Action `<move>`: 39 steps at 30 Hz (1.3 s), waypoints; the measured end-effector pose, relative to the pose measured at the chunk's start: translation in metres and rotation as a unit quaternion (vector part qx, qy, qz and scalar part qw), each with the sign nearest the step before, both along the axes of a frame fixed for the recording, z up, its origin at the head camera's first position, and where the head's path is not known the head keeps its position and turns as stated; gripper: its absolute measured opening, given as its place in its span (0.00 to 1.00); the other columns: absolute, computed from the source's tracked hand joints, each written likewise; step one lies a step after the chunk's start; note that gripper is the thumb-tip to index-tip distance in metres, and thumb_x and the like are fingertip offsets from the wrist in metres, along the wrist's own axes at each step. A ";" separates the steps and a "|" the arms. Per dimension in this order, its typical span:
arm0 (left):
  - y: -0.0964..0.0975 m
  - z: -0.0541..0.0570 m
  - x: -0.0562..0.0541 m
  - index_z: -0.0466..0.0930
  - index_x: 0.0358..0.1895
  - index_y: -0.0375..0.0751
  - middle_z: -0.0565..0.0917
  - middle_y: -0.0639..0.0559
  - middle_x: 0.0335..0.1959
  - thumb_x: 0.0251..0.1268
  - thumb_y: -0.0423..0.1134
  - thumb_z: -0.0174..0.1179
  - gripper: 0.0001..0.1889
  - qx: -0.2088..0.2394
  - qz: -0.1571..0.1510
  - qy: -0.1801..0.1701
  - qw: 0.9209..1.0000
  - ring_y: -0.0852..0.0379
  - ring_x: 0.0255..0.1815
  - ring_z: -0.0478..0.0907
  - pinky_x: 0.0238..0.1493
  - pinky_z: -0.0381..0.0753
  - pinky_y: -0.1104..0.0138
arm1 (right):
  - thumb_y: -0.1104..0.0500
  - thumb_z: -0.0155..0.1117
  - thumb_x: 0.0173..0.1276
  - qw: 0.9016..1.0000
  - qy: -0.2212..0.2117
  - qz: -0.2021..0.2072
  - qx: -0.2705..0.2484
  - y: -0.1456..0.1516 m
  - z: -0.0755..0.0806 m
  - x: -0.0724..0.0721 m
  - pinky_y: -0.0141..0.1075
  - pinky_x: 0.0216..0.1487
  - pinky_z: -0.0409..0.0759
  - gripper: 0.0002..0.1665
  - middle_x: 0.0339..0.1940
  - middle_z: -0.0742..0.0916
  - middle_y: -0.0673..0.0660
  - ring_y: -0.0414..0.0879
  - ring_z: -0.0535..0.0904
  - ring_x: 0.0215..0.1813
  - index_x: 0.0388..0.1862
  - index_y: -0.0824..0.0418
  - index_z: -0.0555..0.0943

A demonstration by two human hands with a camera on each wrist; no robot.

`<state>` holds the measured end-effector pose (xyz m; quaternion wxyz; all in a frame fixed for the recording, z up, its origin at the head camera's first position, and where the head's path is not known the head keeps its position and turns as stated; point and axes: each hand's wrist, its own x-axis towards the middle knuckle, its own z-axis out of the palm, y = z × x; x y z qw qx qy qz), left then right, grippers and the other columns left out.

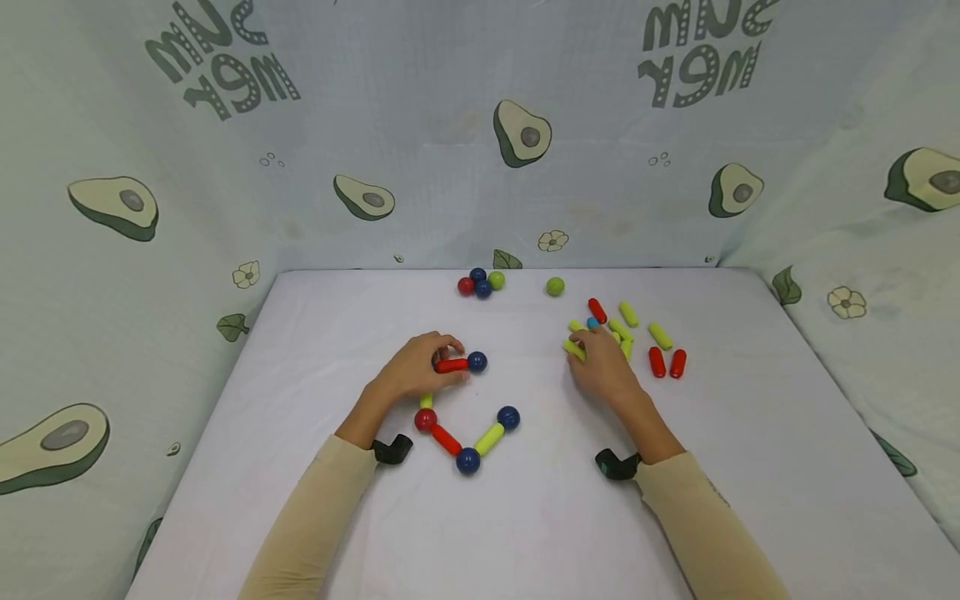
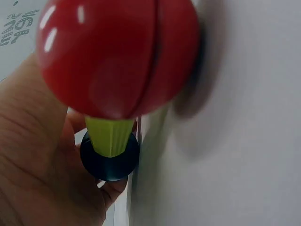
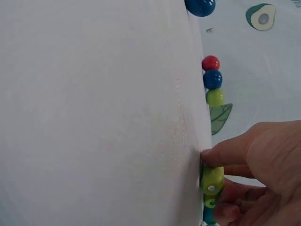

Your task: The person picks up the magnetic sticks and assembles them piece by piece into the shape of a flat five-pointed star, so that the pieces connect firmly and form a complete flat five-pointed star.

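My left hand [image 1: 422, 367] holds a dark blue ball [image 2: 110, 162] at one corner of a chain of balls and rods, its fingers and thumb around it. A red rod [image 1: 452, 365] runs from there to another blue ball [image 1: 477, 361]. Toward me, a yellow-green rod [image 1: 427, 401] leads to a red ball [image 1: 425, 419], then a red rod [image 1: 446, 439], a blue ball [image 1: 468, 461], a yellow-green rod [image 1: 490, 439] and a blue ball [image 1: 508, 417]. At the loose rods, my right hand [image 1: 604, 368] pinches a yellow-green rod [image 3: 213, 180].
Several loose balls cluster at the table's back edge, among them a red ball [image 1: 466, 287]; a green ball [image 1: 555, 287] lies apart. Loose red rods [image 1: 657, 362] and yellow-green rods [image 1: 660, 336] lie around my right hand. Patterned cloth [image 1: 450, 150] rises behind the table.
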<state>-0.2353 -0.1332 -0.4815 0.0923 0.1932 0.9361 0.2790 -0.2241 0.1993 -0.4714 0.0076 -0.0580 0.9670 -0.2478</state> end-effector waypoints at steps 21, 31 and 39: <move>0.019 0.000 0.004 0.81 0.66 0.50 0.82 0.57 0.42 0.68 0.51 0.68 0.25 0.030 -0.109 0.018 0.993 0.61 0.30 0.73 0.34 0.73 0.70 | 0.60 0.69 0.72 0.987 -0.012 0.126 -0.096 -0.062 0.002 0.026 0.37 0.47 0.80 0.15 0.47 0.87 0.54 0.45 0.79 0.43 0.56 0.59 0.86; 0.021 -0.003 0.005 0.78 0.69 0.54 0.81 0.55 0.51 0.69 0.49 0.66 0.26 0.047 -0.115 0.018 0.992 0.60 0.31 0.72 0.33 0.73 0.70 | 0.58 0.69 0.72 0.987 -0.028 0.128 -0.088 -0.072 0.005 0.030 0.39 0.49 0.82 0.18 0.48 0.86 0.55 0.46 0.79 0.44 0.59 0.59 0.84; 0.020 -0.002 0.006 0.80 0.67 0.58 0.81 0.55 0.56 0.71 0.45 0.64 0.22 0.041 -0.114 0.013 0.993 0.59 0.33 0.73 0.36 0.74 0.68 | 0.47 0.67 0.73 0.992 -0.072 0.072 -0.072 -0.051 0.007 0.044 0.35 0.34 0.74 0.14 0.27 0.82 0.52 0.45 0.75 0.32 0.44 0.57 0.82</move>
